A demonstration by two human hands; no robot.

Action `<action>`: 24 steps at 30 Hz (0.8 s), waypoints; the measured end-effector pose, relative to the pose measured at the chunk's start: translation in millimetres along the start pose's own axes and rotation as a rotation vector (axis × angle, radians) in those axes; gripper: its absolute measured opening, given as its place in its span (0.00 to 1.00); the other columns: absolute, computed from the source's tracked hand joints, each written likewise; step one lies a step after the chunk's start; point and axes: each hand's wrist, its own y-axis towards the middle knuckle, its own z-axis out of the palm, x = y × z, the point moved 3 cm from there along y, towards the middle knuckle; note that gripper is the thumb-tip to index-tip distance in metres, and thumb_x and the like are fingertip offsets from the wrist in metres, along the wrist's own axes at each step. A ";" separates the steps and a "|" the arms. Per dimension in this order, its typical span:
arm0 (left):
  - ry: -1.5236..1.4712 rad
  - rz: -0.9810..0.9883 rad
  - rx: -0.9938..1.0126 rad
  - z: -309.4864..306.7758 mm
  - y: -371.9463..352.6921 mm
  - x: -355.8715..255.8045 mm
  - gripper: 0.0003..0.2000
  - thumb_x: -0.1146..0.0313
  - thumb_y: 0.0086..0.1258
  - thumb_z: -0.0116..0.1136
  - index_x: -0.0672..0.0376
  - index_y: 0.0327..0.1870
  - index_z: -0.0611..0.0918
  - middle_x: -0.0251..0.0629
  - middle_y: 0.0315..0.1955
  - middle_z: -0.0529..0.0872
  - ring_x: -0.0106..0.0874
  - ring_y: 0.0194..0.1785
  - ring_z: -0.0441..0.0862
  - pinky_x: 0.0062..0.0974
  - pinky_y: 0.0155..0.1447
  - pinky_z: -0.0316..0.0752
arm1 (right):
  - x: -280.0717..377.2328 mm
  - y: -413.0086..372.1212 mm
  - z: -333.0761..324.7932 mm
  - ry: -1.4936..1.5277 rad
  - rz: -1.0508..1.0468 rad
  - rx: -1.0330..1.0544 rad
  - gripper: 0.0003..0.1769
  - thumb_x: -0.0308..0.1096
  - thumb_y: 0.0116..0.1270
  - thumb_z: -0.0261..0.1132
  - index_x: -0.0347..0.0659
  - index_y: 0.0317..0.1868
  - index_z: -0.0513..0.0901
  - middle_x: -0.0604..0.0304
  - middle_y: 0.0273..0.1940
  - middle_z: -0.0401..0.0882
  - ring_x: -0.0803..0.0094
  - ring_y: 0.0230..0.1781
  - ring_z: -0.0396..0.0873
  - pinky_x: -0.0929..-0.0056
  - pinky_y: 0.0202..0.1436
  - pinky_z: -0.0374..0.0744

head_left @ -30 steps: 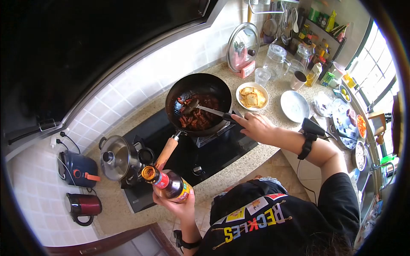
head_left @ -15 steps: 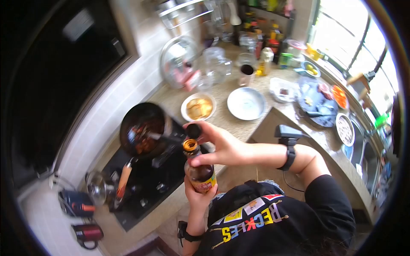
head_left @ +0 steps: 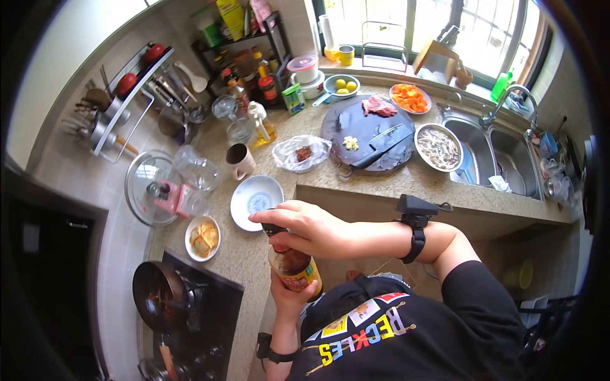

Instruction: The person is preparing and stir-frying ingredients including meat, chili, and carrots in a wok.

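A speckled stone counter (head_left: 381, 184) wraps around a crowded home kitchen, with a double sink (head_left: 502, 152) under the window, a dark round cutting board (head_left: 375, 133) bearing a knife and scraps of meat, and a black hob (head_left: 203, 317) where a wok (head_left: 159, 295) sits with dark food inside. At the counter's edge, a person in a black printed shirt holds a brown bottle (head_left: 295, 270) in front of the chest, just off the stone and near a blue-and-white plate (head_left: 256, 202) and a small bowl (head_left: 203, 238) of fried pieces. The left hand (head_left: 289, 297) wraps the bottle's lower body from below, fingers curled tight around the glass. The right hand (head_left: 305, 228) arches over the top, fingers and thumb closed on the dark cap (head_left: 274, 229), most of which they hide. For work at a bottle's neck like this, the lower grip would best stay firm and still, keeping the glass from tipping, while the upper fingers bear squarely on the cap and turn in line with the neck rather than prying sideways. The bottle stands close to upright, its long axis running from the base by the person's body up to the capped neck, which leans slightly away towards the counter and the plate; the yellow and red label faces the wearer.
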 end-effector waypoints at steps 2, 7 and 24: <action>-0.019 -0.018 0.050 11.3 14.4 -7.5 0.42 0.72 0.44 0.73 0.64 0.63 0.63 0.44 0.54 0.75 0.34 0.57 0.76 0.31 0.60 0.71 | -5.7 -2.4 -16.4 -0.063 -0.017 -0.050 0.26 0.32 0.63 0.64 0.44 0.62 0.71 0.51 0.43 0.78 0.52 0.45 0.77 0.60 0.50 0.76; -0.112 -0.070 0.207 20.9 63.8 -27.5 0.42 0.72 0.45 0.73 0.64 0.64 0.62 0.44 0.56 0.73 0.34 0.60 0.73 0.32 0.63 0.68 | -14.6 20.3 -48.7 -0.142 0.032 -0.047 0.27 0.31 0.60 0.66 0.44 0.60 0.73 0.50 0.43 0.79 0.52 0.43 0.79 0.60 0.45 0.78; -0.123 -0.036 0.000 -46.7 180.8 38.6 0.18 0.80 0.65 0.57 0.65 0.57 0.74 0.37 0.44 0.80 0.24 0.47 0.78 0.22 0.52 0.74 | -96.0 297.6 -171.0 -0.885 0.094 -0.354 0.22 0.39 0.53 0.72 0.39 0.46 0.78 0.50 0.33 0.83 0.52 0.36 0.83 0.61 0.41 0.80</action>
